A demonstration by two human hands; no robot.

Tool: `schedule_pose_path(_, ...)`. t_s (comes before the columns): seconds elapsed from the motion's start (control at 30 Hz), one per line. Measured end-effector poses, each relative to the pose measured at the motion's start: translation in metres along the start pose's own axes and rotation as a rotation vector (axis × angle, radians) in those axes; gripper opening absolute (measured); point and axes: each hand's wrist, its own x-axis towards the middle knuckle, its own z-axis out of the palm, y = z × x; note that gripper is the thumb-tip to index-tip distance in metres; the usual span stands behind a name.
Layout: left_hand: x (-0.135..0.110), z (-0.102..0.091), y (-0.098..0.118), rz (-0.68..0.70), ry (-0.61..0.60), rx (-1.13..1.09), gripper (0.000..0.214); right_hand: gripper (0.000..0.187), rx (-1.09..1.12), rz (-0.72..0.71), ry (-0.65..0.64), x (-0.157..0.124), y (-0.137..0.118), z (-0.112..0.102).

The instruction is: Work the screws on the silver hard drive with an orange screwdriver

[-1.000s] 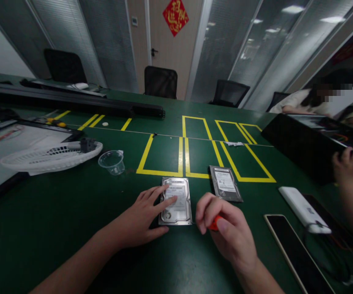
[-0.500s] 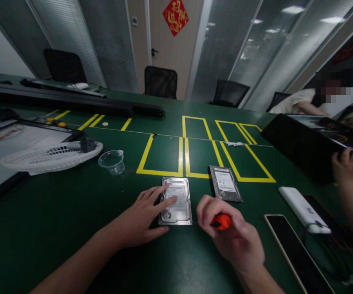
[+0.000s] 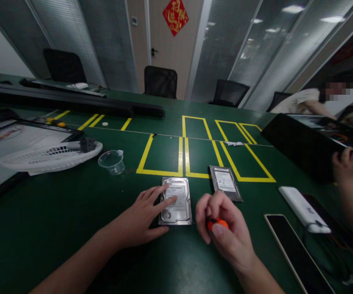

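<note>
A silver hard drive (image 3: 178, 202) lies flat on the green table (image 3: 56, 220) in front of me. My left hand (image 3: 139, 216) rests on its left edge with fingers spread flat over the label. Just right of the drive, my right hand (image 3: 225, 228) is closed round an orange-handled tool (image 3: 215, 223), likely a screwdriver; its tip is hidden. A second, darker hard drive (image 3: 225, 182) lies a little further back on the right, partly behind my right fingers.
Yellow tape rectangles (image 3: 164, 157) mark the table beyond the drives. A clear plastic cup (image 3: 112, 161) and a white basket (image 3: 50, 157) stand at the left. A white power bank (image 3: 303, 209) and a phone (image 3: 295, 253) lie at the right. Another person's hand (image 3: 352, 165) rests at the right edge.
My right hand has turned and shifted slightly with the orange-handled tool, its fingers rising in front of the darker drive. My left hand and the silver drive have not moved.
</note>
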Motion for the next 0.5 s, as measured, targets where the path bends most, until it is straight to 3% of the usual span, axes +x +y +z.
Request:
schedule_pose_path(0.2,0.0009,-0.0008,-0.0003,-0.016,-0.024,0.003,0.093,0.015,-0.059,0.017,0.026,-0.0004,-0.0047,0.0014)
schedule_pose_path(0.37,0.0008,-0.0002,-0.0015,-0.016,-0.027,0.006,0.094,0.043,-0.069,-0.034,0.002,0.0011,-0.0057,-0.0005)
schedule_pose_path(0.5,-0.0001,-0.0001,-0.0010,-0.019,-0.029,0.003,0.094,0.042,-0.058,-0.037,0.008,0.0038,-0.0072,-0.0007)
